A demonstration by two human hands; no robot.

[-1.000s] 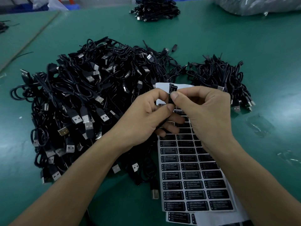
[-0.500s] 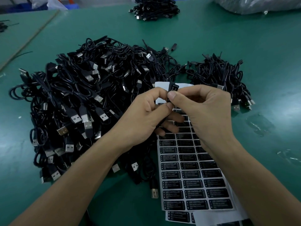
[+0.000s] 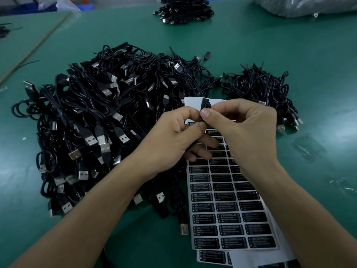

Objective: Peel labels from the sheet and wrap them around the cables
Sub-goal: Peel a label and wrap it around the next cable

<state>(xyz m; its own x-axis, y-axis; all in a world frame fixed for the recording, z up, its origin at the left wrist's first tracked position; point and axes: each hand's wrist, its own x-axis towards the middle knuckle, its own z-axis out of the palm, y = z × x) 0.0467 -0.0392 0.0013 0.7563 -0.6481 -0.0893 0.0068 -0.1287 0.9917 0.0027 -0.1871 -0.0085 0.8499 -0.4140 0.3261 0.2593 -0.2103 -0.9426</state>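
My two bare hands meet above the middle of a green bench (image 3: pixel 270 45). My left hand (image 3: pixel 173 140) pinches a thin black cable (image 3: pixel 202 105) between thumb and forefinger, its small black connector end standing upright just above my fingertips. My right hand (image 3: pixel 249 132) pinches the same cable from the other side, thumb tip pressed against it right beside my left thumb. Whether a label is already on the cable, I cannot tell.

Under my hands lies the label sheet (image 3: pixel 228 209), white backing with rows of black labels printed "LED CONTROLLER"; its top rows are bare white. A second sheet (image 3: pixel 212 256) pokes out beneath its near edge.

To my left, a large tangled pile of black USB cables (image 3: pixel 92 120) touches the sheet's edge. A smaller pile (image 3: pixel 258 88) sits behind my right hand. Another pile (image 3: pixel 183 10) lies well apart at the bench's far side, near a clear plastic bag (image 3: pixel 309 4).
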